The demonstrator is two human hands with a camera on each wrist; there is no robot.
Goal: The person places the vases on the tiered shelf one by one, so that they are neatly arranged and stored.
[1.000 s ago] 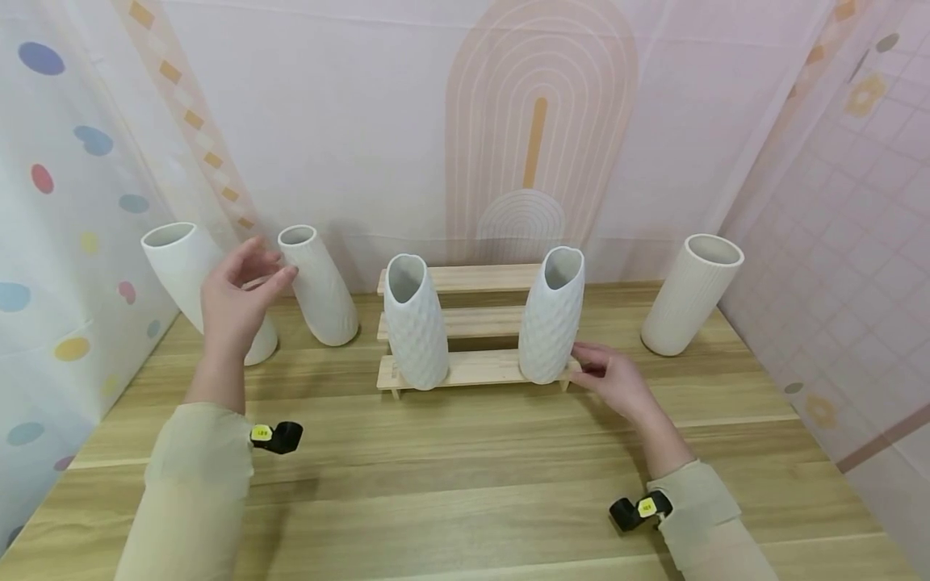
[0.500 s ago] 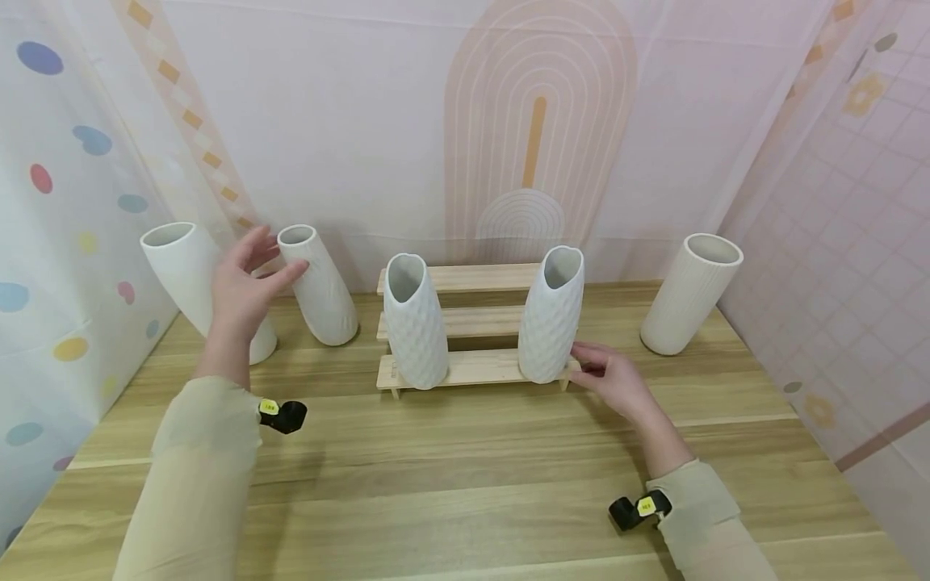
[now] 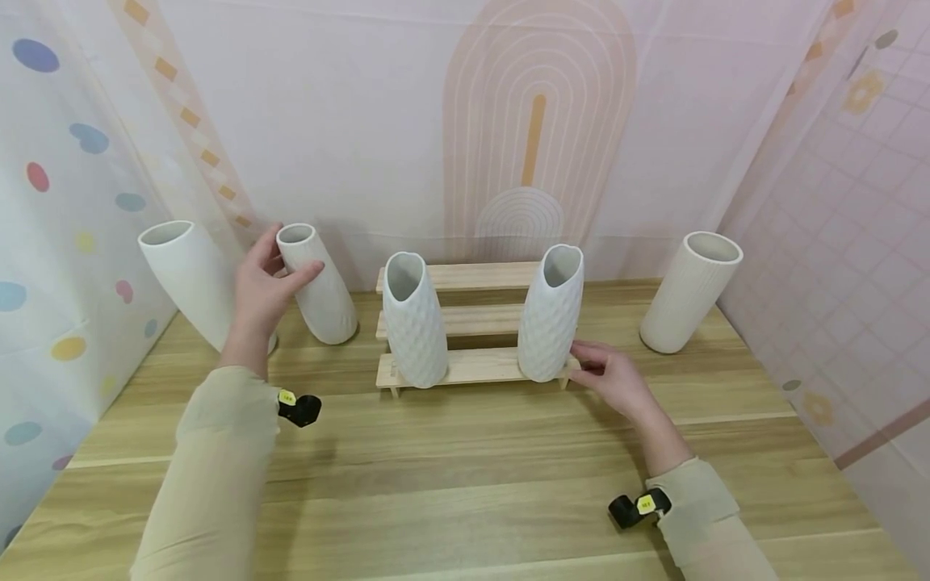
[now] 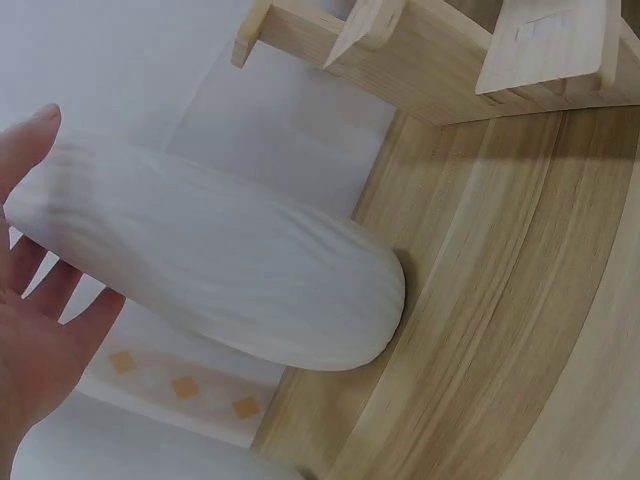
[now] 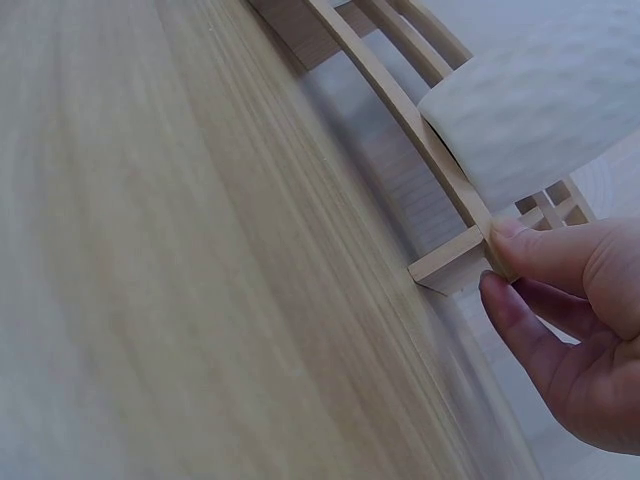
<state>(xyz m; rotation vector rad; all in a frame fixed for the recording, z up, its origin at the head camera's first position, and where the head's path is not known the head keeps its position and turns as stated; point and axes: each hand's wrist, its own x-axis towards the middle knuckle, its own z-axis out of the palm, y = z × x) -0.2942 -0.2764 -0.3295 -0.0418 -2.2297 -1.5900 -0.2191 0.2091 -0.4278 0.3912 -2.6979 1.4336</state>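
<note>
In the head view my left hand (image 3: 265, 282) is spread around the upper part of a slim white vase (image 3: 324, 294), fingers along its left side and thumb extended in front. The left wrist view has the straight fingers beside the same vase (image 4: 230, 265), which stands on the table; firm contact cannot be made out. My right hand (image 3: 617, 383) pinches the right end of the lowest board of a tiered wooden stand (image 3: 483, 367) between thumb and fingers, also seen on that stand (image 5: 455, 180). Two textured white vases, one left (image 3: 417, 331) and one right (image 3: 550, 323), stand on that board.
A wide white vase (image 3: 190, 278) stands left of my left hand, partly hidden by it. Far right is a ribbed cylindrical vase (image 3: 690, 294). Patterned curtains (image 3: 349, 121) rise behind and beside the wooden table (image 3: 465, 476).
My left hand has moved right, from beside the wide vase to around the slim vase's upper part. The right hand and the vases have stayed in place.
</note>
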